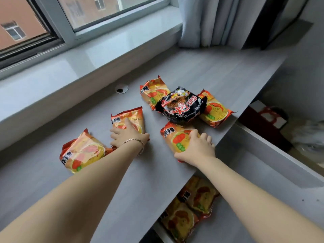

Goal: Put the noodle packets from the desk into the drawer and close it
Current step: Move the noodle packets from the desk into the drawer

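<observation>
Grey laminate covers the desk [157, 172], where six noodle packets lie near its right edge and middle. The left hand [128, 135], wearing a bracelet [135, 143], presses flat with spread fingers on an orange packet [128, 118]; whether it grips is unclear. The right hand [197, 149] clasps another orange packet [177, 137] at the desk's right edge. A black packet [182, 106] lies on top of its neighbours. Below that edge the open drawer [263, 172] holds two orange packets [191, 207].

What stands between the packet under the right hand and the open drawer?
Nothing visible. The right hand rests on an orange packet at the desk's front edge, and the drawer is open just below, with two packets already inside and room beside them.
</observation>
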